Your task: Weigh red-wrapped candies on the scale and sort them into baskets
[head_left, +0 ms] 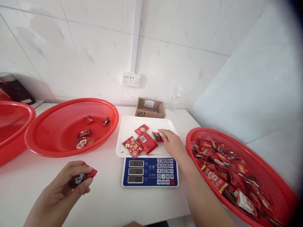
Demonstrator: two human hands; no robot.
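My left hand [63, 186], over the table at the lower left, is closed around small wrapped snacks [81, 178] in red and dark packaging; how many is hidden by the fingers. My right hand [171, 142] reaches over the white tray of a digital scale [151, 171], its fingertips pinched at the edge of a small red and dark wrapped snack [157, 136]. Beside it on the tray [123, 126] lie a small red packet [142, 129], a larger red packet with a barcode [148, 143] and a red packet with gold print [132, 146].
At the right stands a red basket [196, 130] full of wrapped snacks. Another red basket [113, 110] at the left holds several packets, with a further basket [28, 108] beyond it. An open cardboard box [150, 107] and a clear plastic bottle [175, 101] stand behind the scale.
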